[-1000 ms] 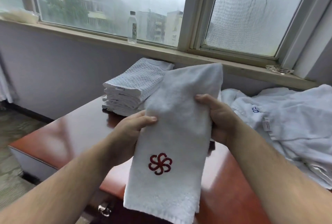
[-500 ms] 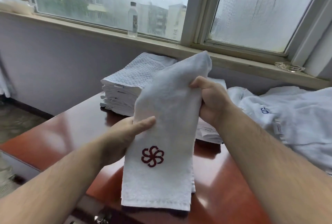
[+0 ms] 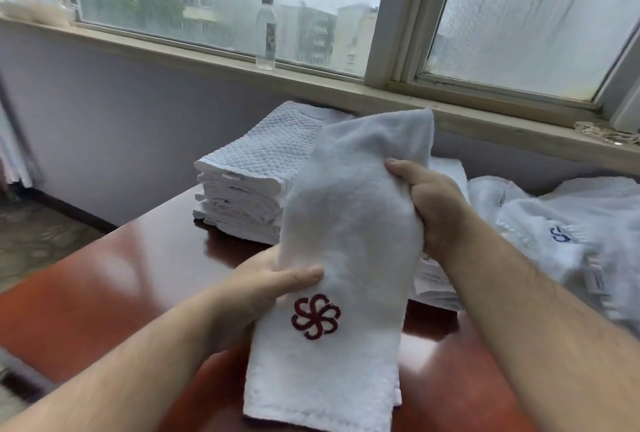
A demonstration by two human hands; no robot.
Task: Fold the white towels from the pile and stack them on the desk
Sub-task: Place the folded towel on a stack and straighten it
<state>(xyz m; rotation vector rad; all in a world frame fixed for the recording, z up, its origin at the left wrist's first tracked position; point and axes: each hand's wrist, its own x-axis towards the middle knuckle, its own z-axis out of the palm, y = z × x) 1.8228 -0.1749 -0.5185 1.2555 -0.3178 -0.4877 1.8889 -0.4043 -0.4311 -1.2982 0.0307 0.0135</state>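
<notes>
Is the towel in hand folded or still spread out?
Folded: the towel hangs as a narrow strip with doubled layers at its bottom corner, held by the left hand and right hand.

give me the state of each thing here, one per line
towel with red logo: partly folded, held up above the desk
left hand: grips the towel's left edge
right hand: grips the towel's right side
stack of towels: folded, on the desk
pile of towels: unfolded, crumpled
water bottle: upright, capped, on the sill
</notes>
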